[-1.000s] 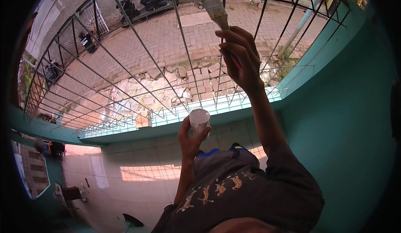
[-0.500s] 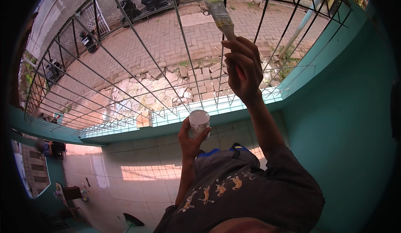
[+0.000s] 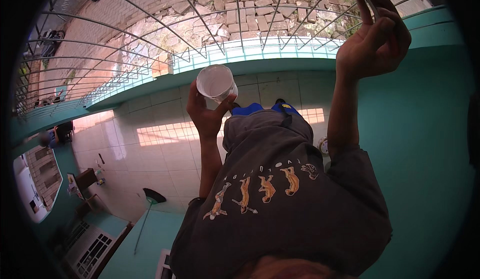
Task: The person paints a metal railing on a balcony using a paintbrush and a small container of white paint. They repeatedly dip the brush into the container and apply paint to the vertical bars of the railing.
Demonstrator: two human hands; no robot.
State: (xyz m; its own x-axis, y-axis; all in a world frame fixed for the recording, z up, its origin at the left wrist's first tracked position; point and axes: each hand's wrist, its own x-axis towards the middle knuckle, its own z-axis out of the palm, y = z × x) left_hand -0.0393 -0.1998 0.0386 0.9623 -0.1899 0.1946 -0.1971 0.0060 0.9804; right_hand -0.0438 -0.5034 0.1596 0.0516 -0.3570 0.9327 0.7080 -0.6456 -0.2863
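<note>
My left hand (image 3: 206,115) is wrapped round a small white cup (image 3: 216,83), its mouth tipped toward me so the whitish inside shows. Up at the right, my right hand (image 3: 376,44) grips the handle of a paintbrush (image 3: 369,1). The brush's bristle end lies beyond the top edge of the picture. Behind both hands runs a dark metal grille (image 3: 239,16) of thin bars, standing on a ledge tiled in pale turquoise (image 3: 260,49).
Close on the right rises a turquoise wall (image 3: 415,144). A round container (image 3: 323,145) stands on the tiled floor (image 3: 175,154) by my right arm. A broom (image 3: 154,196) leans at the lower left. A person (image 3: 49,139) is far left. Broken paving lies beyond the grille.
The view has tipped downward. My right hand with the paintbrush has moved to the right, and the bristles have left the picture. The cup appears higher, and more of its inside shows.
</note>
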